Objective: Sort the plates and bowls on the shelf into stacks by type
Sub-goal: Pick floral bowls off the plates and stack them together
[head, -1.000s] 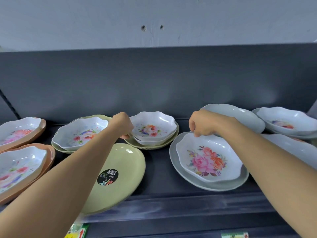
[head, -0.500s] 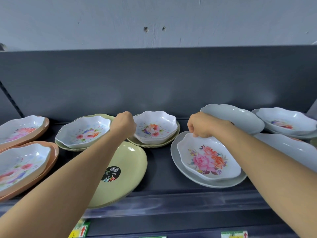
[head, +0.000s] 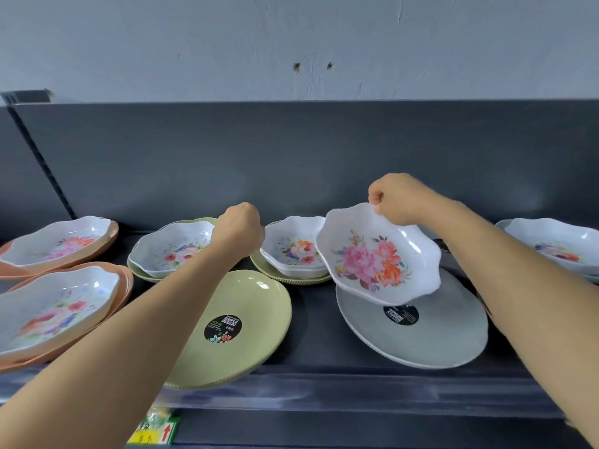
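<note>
My right hand (head: 402, 199) pinches the far rim of a white scalloped bowl with pink and orange flowers (head: 379, 257) and holds it tilted in the air above a grey plate (head: 437, 338) that carries a black sticker. My left hand (head: 241, 230) is a closed fist between a floral bowl on a green plate (head: 175, 247) and a stack of small floral bowls on a green plate (head: 291, 251). Its fingers are hidden, so I cannot see anything in them. Below my left forearm a bare green plate (head: 256, 306) overhangs the shelf's front edge.
At the left, floral bowls rest on orange plates (head: 58, 306), with one stack behind (head: 61, 241). More floral bowls (head: 557, 244) sit at the far right. The dark back panel (head: 291, 150) stands close behind. Price tags (head: 155, 432) hang under the shelf lip.
My right hand has lifted the pink-flowered bowl off the grey plate and tilted it, which uncovers the plate's sticker. My left hand has hardly moved.
</note>
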Available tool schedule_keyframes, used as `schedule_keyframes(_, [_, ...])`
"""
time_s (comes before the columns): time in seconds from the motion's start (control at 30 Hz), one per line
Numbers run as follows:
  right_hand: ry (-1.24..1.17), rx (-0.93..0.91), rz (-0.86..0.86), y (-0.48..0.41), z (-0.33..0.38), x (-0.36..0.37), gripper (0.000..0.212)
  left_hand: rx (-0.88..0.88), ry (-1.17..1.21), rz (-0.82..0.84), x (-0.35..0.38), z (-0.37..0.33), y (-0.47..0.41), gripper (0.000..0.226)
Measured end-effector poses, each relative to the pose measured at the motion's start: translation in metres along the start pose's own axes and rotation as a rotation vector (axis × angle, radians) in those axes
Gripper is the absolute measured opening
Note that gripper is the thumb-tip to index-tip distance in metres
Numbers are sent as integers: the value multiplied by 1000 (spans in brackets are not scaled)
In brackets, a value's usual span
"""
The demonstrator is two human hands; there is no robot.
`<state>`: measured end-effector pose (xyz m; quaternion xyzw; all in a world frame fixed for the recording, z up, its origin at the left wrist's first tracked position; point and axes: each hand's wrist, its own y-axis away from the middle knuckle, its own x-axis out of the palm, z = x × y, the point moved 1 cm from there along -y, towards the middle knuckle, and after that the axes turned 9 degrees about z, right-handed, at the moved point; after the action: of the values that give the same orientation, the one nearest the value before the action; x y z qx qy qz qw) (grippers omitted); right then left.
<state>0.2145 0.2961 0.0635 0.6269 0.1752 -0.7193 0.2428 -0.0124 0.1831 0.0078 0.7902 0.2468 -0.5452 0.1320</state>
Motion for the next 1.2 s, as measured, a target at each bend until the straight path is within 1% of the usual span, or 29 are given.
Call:
schedule_keyframes(0.07, [-68,48,-67,-8,7,-5,19,-16,-3,-23,-8,8,3,24])
schedule_keyframes(0.1, [-94,75,-81,-11,13,-6,18,-16,-8,-32,-12,13,4,19])
schedule_keyframes(0.17, [-145,125,-96,-19,26,-3,24,-29,-15,-47,-18,25,9,8])
schedule_keyframes(0.23, [-218,180,-91,-29,38,5,27,-55,-17,-61,-25,39,14,11])
schedule_keyframes(0.3, [-254,211,-81,-37,49,15,26,-81,-25,-65,-32,54,19,13])
schedule_keyframes(0.37, [-265,235,-63,-46,57,25,17,-105,-54,-69,-38,68,24,12])
schedule_keyframes(0.53, [-274,286,-1,-56,60,43,19,-190,-67,-103,-47,91,32,11])
schedule_keyframes(0.57, [-273,290,3,-56,59,45,19,-195,-80,-103,-47,92,33,10])
schedule_keyframes(0.67, [-270,304,21,-55,55,46,9,-189,-101,-98,-46,91,32,9])
schedule_keyframes(0.73, [-265,313,34,-52,52,45,10,-180,-94,-85,-44,89,30,10])
schedule_keyframes(0.8, [-263,323,42,-48,50,43,15,-169,-85,-75,-42,87,27,12])
schedule_keyframes(0.83, [-258,319,36,-45,52,42,17,-163,-79,-72,-41,87,27,13])
schedule_keyframes(0.9, [-214,285,-31,-40,59,40,7,-154,-73,-70,-40,86,27,13])
schedule_keyframes(0.97, [-146,226,-131,-37,76,36,11,-152,-80,-71,-43,87,30,12])
schedule_keyframes(1.03, [-88,145,-212,-35,100,32,8,-161,-91,-81,-47,91,36,11])
schedule_keyframes(1.07, [-85,97,-226,-37,113,31,16,-168,-94,-88,-49,95,39,11])
schedule_keyframes(1.13, [-156,-4,-182,-40,141,36,31,-185,-98,-99,-55,106,46,11])
schedule_keyframes(1.2, [-223,-97,-91,-45,170,47,35,-208,-106,-113,-61,119,55,9])
